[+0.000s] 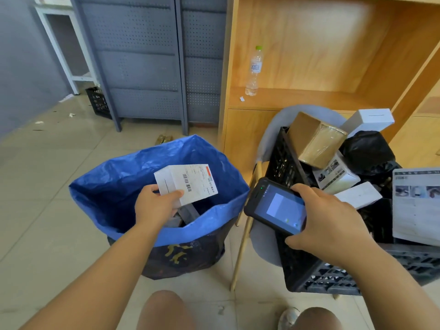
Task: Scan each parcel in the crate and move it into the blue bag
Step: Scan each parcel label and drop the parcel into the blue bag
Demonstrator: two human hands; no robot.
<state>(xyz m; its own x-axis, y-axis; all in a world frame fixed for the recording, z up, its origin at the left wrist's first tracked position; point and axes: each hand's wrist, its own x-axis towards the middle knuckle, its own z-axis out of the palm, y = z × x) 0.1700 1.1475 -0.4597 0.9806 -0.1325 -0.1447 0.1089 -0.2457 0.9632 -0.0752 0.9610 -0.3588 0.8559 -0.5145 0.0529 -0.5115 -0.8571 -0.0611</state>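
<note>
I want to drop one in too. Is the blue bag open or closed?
Open. The blue bag has its rim folded down, and the left hand holds a white parcel over its wide mouth.

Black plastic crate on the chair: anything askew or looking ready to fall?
Yes. The black plastic crate is heaped above its rim. The taped brown cardboard box sits tilted on top at the back, and the flat white box lies slanted. Either might slide off.

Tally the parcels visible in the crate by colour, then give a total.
White or printed white boxes: 4
Brown cardboard boxes: 1
Black plastic bags: 1
Total showing in the black crate: 6; any buried beneath are hidden.
</note>
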